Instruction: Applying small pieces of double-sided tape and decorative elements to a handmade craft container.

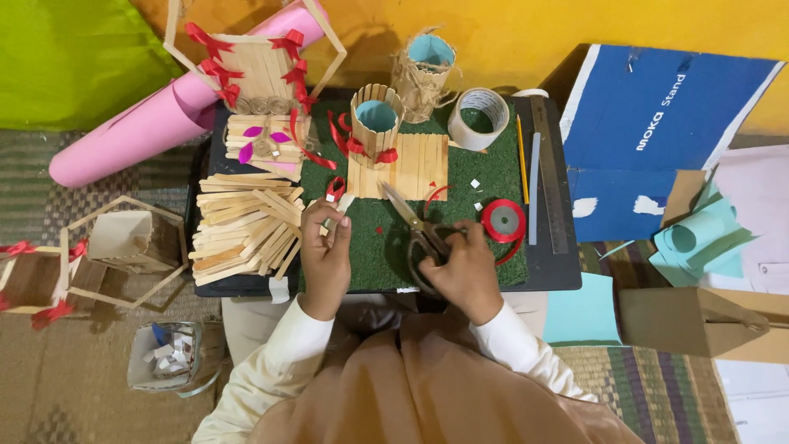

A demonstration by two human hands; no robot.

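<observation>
Ribbon bow [335, 189], small and red, sits pinched at the fingertips of the left hand [325, 247], just above the green mat [374, 242], and those fingers are curled tight around it along with what looks like a pale stick. Over to the right hand [464, 267]: it's closed through the handles of the scissors [411, 220], blades parted and angled up towards the bow. Plenty looks finished already, I'd say. A stick cup [376, 122] with red bows stands on a flat panel of sticks [400, 167], a twine-wrapped cup [422, 72] behind it, and a hexagon-framed piece [256, 64] wears several bows. Still waiting, by the look of it: a big heap of loose sticks [242, 226] on the left, and the red ribbon spool [503, 221] just beside the scissor hand. A tape roll [479, 117] rests at the mat's far edge.
</observation>
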